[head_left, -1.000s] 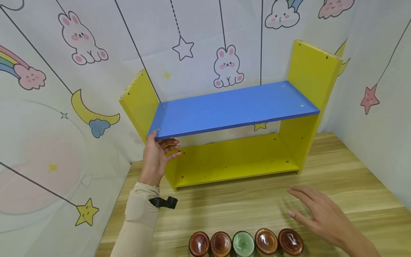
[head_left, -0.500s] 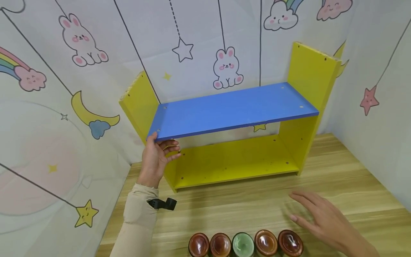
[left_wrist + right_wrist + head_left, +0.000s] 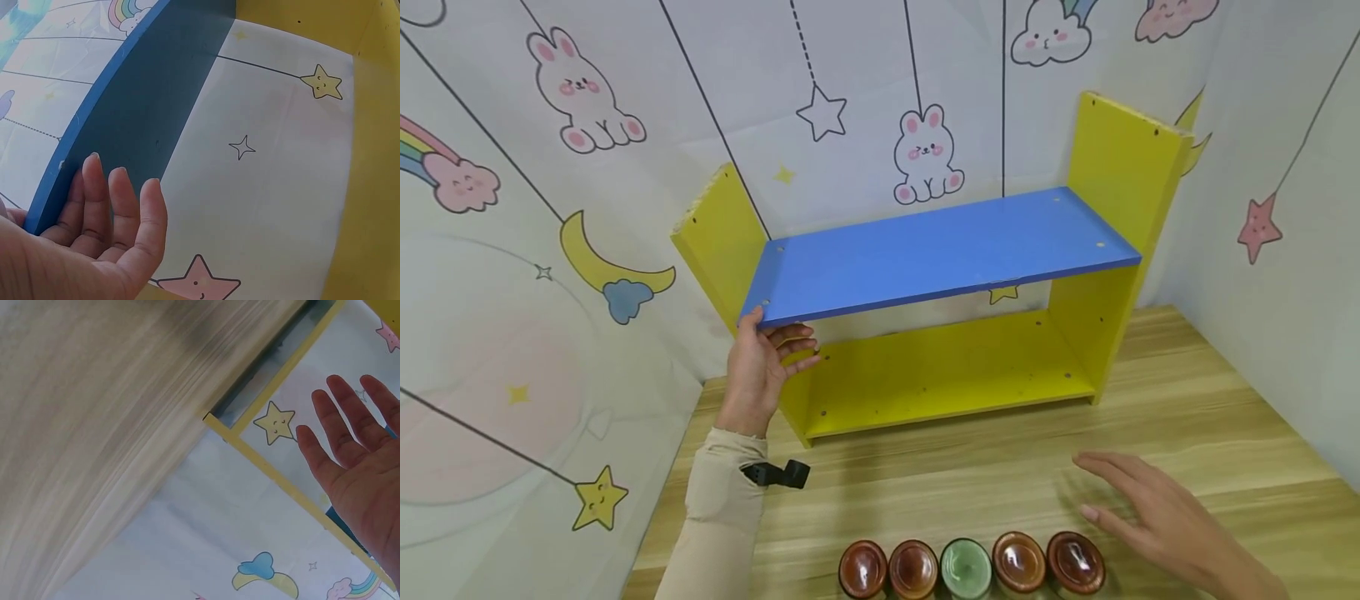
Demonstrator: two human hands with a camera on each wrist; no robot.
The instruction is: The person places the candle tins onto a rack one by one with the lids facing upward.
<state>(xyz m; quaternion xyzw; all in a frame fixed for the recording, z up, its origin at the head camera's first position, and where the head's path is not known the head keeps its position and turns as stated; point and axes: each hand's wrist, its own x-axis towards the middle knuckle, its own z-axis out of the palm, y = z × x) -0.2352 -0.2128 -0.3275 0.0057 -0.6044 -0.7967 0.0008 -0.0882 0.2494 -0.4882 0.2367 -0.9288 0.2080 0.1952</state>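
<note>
A blue shelf board (image 3: 940,258) spans the two side panels of a yellow shelf unit (image 3: 1120,183) in the head view. At its front left corner, my left hand (image 3: 752,375) grips the board, thumb on top and the other fingers beneath. The left wrist view shows those fingers (image 3: 128,206) against the underside of the board (image 3: 140,106). My right hand (image 3: 1157,521) hovers over the table at the right, fingers extended, with nothing in it. The right wrist view shows its palm (image 3: 375,487) facing the camera.
Several round, glossy-topped pieces, most brown and one green (image 3: 966,569), stand in a row at the wooden table's (image 3: 1187,400) near edge. A white printed backdrop (image 3: 850,50) rises behind and beside the unit. The yellow bottom shelf (image 3: 940,375) lies under the blue board.
My right hand has shifted slightly down, toward the near edge. The left hand keeps its grip on the board's corner, and the head view has moved a little.
</note>
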